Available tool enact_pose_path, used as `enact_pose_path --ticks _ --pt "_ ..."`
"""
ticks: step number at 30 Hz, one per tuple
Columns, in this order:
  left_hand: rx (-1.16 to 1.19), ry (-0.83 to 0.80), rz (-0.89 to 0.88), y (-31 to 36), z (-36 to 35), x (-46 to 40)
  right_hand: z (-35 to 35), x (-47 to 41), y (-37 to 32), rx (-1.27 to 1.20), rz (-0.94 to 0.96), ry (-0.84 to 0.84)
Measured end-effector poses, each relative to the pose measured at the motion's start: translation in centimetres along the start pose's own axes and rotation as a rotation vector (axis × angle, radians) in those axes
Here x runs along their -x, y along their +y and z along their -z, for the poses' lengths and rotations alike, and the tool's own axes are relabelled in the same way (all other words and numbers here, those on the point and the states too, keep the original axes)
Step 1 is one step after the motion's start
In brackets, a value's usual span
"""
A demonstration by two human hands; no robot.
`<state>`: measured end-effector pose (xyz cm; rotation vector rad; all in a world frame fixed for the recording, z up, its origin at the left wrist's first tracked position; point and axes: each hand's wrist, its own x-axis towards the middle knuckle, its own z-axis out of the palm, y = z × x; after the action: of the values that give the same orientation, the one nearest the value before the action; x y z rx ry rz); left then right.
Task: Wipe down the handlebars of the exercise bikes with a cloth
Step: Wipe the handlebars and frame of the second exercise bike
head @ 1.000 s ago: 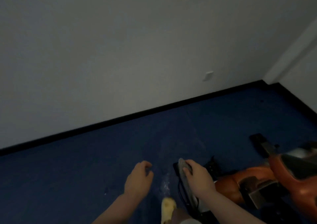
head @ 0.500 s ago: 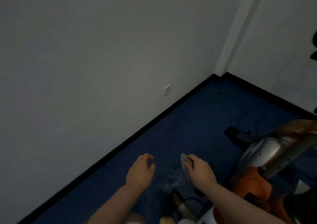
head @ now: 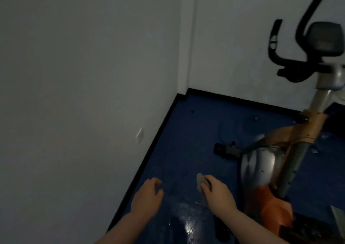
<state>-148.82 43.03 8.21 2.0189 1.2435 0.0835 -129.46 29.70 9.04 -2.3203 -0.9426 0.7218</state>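
A: What fills the left half of the frame?
B: A pale grey wall (head: 74,75), with a small white wall plate (head: 139,135) set low, left of centre.
A: And lower down?
B: A dark blue floor (head: 186,141), edged by a black skirting board (head: 149,150), with a bright glare patch (head: 188,227) at bottom centre.
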Motion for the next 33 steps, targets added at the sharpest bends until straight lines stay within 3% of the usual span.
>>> enact_pose_path --ticks 8,21,28,33 --pt "-0.032 -0.199 -0.2 4.8 0.2 -8.8 4.0 -2.8 0.1 -0.101 -0.199 0.253" --pt "0.052 -0.317 -0.545 24.4 -2.6 -21.7 17.5 -13.9 3.1 -0.343 -0.275 0.657" --pt "0.257 -0.281 -0.682 36.4 -4.3 -26.5 28.3 -18.3 3.3 -0.398 -0.174 0.956" --pt "0.427 -0.252 -0.705 42.2 -4.3 -30.3 36.2 -24.7 1.4 -0.223 -0.009 1.084"
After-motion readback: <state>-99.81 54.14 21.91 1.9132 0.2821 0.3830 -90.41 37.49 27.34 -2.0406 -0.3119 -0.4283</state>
